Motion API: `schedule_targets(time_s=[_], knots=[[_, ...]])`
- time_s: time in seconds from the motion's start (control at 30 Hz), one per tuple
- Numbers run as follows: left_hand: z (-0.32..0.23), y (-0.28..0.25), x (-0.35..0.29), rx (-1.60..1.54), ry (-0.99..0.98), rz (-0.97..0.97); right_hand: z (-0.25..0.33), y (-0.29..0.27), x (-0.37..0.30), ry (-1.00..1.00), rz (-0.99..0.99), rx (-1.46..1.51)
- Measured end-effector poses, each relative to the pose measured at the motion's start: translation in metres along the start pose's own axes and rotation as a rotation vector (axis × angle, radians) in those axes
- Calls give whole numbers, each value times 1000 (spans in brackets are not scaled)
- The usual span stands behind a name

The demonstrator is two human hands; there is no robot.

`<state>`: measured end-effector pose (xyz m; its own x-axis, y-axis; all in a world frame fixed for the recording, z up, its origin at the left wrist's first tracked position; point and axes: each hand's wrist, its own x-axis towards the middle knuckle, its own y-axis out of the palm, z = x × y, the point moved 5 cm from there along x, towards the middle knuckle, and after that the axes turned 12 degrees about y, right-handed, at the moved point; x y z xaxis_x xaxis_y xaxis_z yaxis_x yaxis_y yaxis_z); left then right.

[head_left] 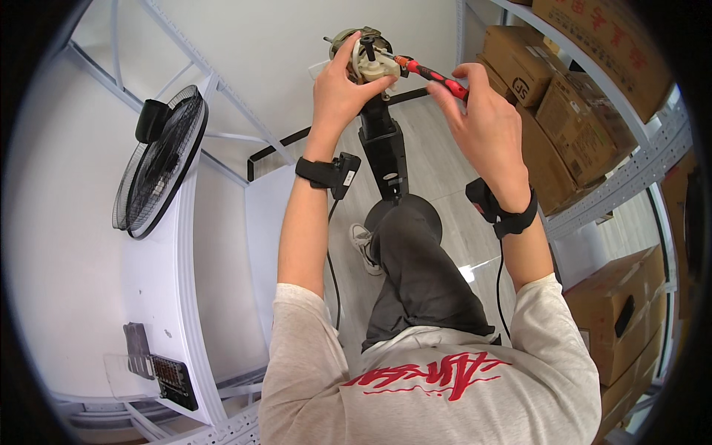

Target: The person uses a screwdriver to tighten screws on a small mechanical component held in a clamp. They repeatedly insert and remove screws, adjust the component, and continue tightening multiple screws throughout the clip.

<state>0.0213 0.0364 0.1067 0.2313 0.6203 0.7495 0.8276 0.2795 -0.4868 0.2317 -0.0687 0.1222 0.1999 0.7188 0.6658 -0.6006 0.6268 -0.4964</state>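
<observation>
Bright, even, whitish light fills the scene, and shadows are soft. A small patch of glare burns out on the glossy pale grey tiled floor (445,178), right of the centre. The long white shelf board (167,297) at left bows with fisheye distortion, and black vignetting rounds off the corners. The slim red-and-black screwdriver (437,78), upper centre, looks reasonably sharp.

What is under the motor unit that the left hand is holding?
Under the motor unit, a black column goes down to a round black base. The person's leg covers part of the base, hiding it.
</observation>
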Motion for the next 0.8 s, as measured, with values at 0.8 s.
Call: schedule_targets(time_s=[0.8], knots=[[-3, 2, 0, -21, 43, -14, -1, -2, 0, -41, -68, 64]])
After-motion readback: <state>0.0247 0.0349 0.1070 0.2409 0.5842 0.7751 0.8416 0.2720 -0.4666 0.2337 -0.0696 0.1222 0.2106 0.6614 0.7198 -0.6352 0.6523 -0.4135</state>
